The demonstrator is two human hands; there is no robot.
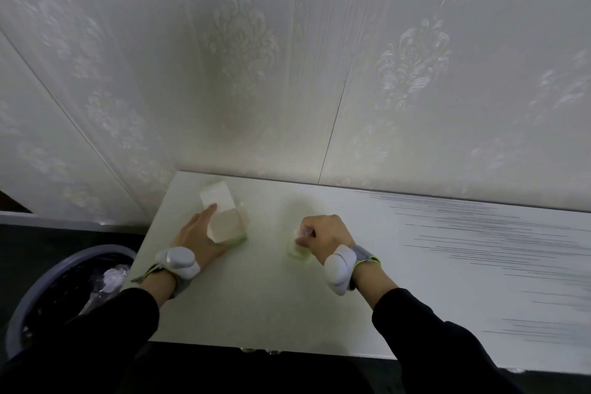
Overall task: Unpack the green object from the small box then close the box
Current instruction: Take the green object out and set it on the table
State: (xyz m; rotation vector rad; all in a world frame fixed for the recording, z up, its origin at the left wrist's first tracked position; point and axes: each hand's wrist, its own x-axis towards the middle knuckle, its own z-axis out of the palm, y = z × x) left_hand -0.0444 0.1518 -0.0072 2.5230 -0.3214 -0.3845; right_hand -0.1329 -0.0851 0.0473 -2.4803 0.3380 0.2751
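Observation:
A small white box (pixel 227 221) stands on the white table (pixel 256 291), left of centre, with its lid flap raised toward the wall. My left hand (pixel 198 238) rests flat against the box's left side, fingers along it. My right hand (pixel 323 237) is closed around a pale green object (pixel 297 251) wrapped in clear plastic, held at the table surface to the right of the box. Much of the green object is hidden under my fingers.
A grey waste bin (pixel 48 291) with crumpled plastic inside stands on the floor at the left of the table. A patterned wall rises directly behind the table. The table's right part shows dark streaks (pixel 479 240).

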